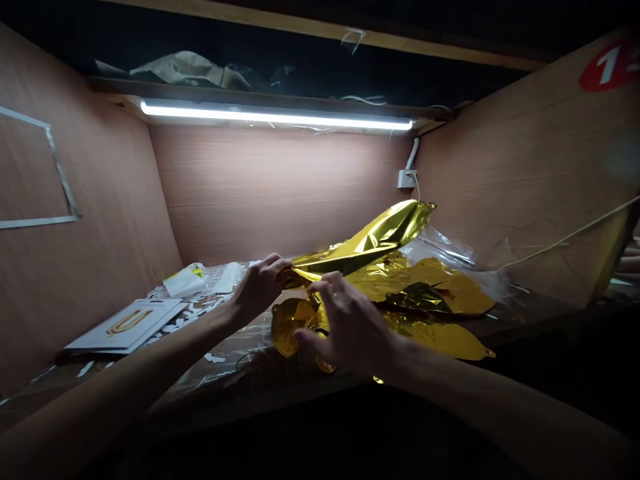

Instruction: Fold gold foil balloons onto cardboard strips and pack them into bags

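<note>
My left hand (pixel 263 283) is closed on the near end of a gold foil balloon (pixel 380 237), which is flat and creased. The balloon's far end rises up toward the right. Just right of that grip is my right hand (pixel 350 327), its fingers curved and the thumb apart, over more gold foil. Whether its fingertips touch the foil I cannot tell. Below and between the hands hangs a rounded piece of gold foil (pixel 290 327). Several flat gold foil balloons (pixel 450 287) lie in a heap on the bench to the right.
White cards with a gold U print (pixel 130 323) are stacked at left among white paper scraps. Clear plastic bags (pixel 445 247) lie behind the foil heap. A lit tube lamp (pixel 275 117) runs under the shelf, and a cord (pixel 570 233) crosses the right wall.
</note>
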`<action>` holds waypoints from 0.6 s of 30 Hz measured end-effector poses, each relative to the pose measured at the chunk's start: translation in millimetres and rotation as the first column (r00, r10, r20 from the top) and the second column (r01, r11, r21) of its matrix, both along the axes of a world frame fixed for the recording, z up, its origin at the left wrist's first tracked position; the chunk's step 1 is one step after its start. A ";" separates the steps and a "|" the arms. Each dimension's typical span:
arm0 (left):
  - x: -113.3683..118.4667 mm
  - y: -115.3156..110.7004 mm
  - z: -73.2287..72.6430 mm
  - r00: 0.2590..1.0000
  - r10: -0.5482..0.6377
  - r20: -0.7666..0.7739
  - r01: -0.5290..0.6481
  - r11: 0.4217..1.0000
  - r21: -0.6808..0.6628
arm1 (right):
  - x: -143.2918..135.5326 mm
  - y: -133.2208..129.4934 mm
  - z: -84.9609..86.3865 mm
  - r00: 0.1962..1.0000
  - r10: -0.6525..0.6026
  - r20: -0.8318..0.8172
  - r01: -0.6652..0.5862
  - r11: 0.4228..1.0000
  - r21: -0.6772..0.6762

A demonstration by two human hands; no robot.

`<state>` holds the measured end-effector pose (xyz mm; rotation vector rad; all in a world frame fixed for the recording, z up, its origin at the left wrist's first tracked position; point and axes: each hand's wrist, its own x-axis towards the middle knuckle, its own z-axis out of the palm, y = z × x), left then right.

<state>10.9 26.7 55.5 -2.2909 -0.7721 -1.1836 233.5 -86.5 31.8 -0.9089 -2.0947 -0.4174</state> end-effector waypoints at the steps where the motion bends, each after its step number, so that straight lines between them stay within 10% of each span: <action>1: 3.4 1.6 2.3 1.000 -0.001 0.001 0.001 1.000 -0.025 | -12.2 1.3 -3.9 1.000 0.020 0.021 -0.019 0.999 -0.036; 8: -3.2 15.4 9.4 0.990 0.095 0.106 -0.079 0.986 -0.146 | -33.5 44.6 4.1 0.971 -0.056 0.234 0.105 0.974 -0.202; 13: -24.9 14.4 8.7 0.956 0.193 0.221 -0.166 0.977 -0.136 | 5.4 82.1 6.4 0.929 -0.213 0.302 0.255 0.961 -0.106; 18: -46.8 3.7 0.5 0.987 0.041 0.153 -0.062 0.989 0.137 | 65.4 114.8 7.9 0.964 -0.161 0.214 0.169 0.985 -0.019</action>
